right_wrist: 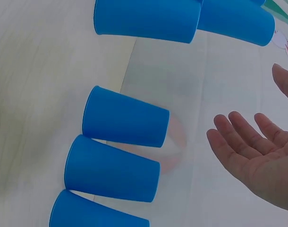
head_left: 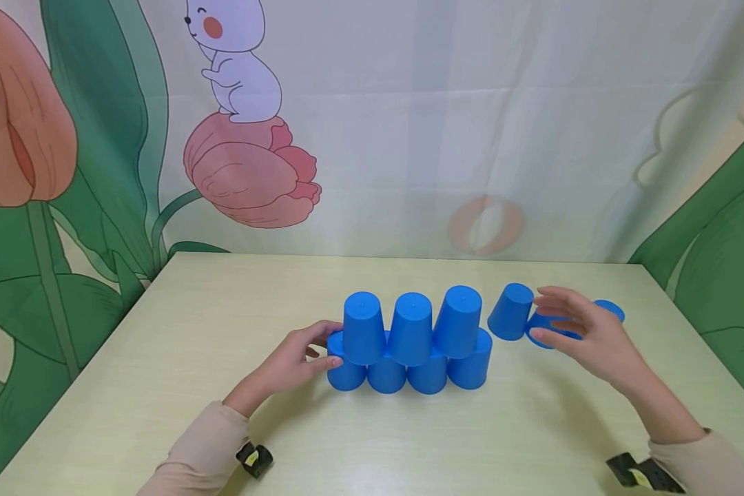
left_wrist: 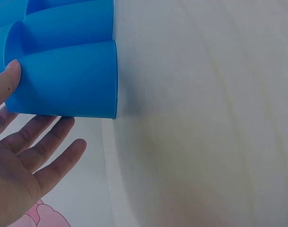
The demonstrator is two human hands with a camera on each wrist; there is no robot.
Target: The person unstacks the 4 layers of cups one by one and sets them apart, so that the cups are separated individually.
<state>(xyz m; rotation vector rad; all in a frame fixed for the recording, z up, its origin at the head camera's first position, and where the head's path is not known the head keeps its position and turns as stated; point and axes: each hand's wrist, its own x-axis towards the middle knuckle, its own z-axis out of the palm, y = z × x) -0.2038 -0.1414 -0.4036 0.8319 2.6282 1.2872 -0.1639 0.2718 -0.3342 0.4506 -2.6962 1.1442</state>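
Several blue cups stand upside down in a bottom row (head_left: 387,375). Three more blue cups (head_left: 411,331) stand upside down on them, bridging the gaps. My left hand (head_left: 300,358) holds the leftmost bottom cup (left_wrist: 68,80), thumb on its near side and fingers on its outer and far side; the little finger stands free. My right hand (head_left: 585,334) hovers in front of three separate upside-down blue cups (right_wrist: 125,118) at the right, fingers spread and holding nothing. In the head view it partly hides two of them; the right wrist view shows it apart from them.
The cups stand on a pale wooden table (head_left: 192,310). Behind its far edge hangs a printed cloth (head_left: 378,172) with flowers and a white animal. Black straps (head_left: 255,459) sit at both wrists.
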